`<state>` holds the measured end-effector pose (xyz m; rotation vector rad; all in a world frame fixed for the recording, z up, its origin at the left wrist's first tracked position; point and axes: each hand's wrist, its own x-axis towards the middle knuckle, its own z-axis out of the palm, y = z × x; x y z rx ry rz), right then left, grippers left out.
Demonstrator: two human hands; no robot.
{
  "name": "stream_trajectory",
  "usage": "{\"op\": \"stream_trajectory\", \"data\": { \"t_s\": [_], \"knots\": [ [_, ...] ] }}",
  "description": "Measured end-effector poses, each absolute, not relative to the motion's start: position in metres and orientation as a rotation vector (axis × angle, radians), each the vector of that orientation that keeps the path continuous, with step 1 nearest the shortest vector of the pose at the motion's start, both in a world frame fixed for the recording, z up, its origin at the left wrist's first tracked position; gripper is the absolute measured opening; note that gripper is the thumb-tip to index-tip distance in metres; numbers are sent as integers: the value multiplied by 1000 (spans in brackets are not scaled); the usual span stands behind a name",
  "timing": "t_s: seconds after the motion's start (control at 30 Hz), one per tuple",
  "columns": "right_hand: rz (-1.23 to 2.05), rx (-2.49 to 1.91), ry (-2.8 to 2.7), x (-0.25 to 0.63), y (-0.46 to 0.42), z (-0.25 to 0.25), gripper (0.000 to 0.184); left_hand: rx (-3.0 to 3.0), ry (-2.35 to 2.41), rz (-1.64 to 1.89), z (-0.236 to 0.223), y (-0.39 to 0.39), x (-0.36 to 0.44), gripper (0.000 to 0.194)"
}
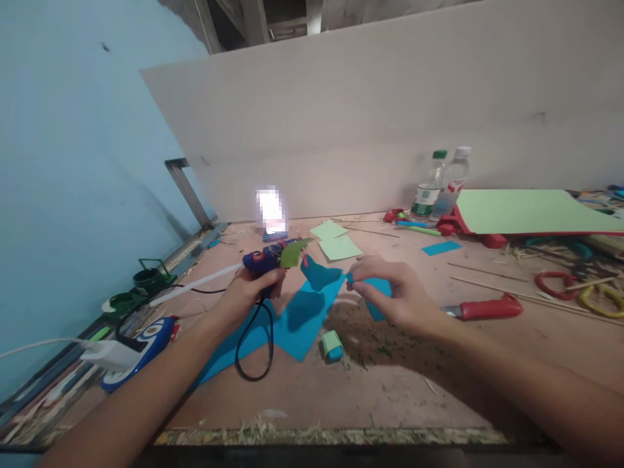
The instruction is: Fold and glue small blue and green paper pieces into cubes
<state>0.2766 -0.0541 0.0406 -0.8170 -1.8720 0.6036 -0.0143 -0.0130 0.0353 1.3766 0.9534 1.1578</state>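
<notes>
My left hand (pixel 253 289) is wrapped round a dark blue hot glue gun (pixel 263 260), with a long white glue stick (pixel 199 285) trailing from its back. A green leaf-shaped piece (pixel 294 253) is at the gun's front. Just right of the nozzle hangs a curved blue paper piece (pixel 322 274); its end reaches toward my right hand (pixel 390 289). Between that hand's thumb and fingers a small bit of blue paper (pixel 350 279) is pinched. Whether the two blue pieces are joined, I cannot tell. Below lies a small green-and-blue paper block (pixel 332 346).
Blue paper sheets (pixel 297 325) and light green squares (pixel 340 247) lie on the table. At right are a red-handled knife (pixel 490 307), thin sticks (pixel 511 292) and scissors (pixel 556 284). Two bottles (pixel 426 192) stand behind. A power strip (pixel 141 351) and black cable (pixel 256 377) are at left.
</notes>
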Motion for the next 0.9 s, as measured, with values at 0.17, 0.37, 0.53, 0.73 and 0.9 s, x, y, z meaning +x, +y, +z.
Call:
{"op": "stream_trajectory", "data": {
  "t_s": [0.17, 0.37, 0.53, 0.73, 0.9],
  "knots": [
    [518, -755, -2027, 271, -62, 32, 15, 1276, 901, 1318, 50, -6, -22, 28],
    [740, -956, -1819, 252, -43, 41, 18, 1220, 869, 1293, 52, -6, -23, 29],
    [1090, -837, -1712, 235, 3, 56, 16, 1199, 821, 1293, 54, -8, -23, 28],
    [1249, -836, -1660, 225, 15, 63, 24, 1135, 789, 1439, 64, 0, -39, 29],
    [1293, -892, -1549, 228, 11, 69, 29, 1008, 747, 1719, 77, 17, -62, 29]
  ]
}}
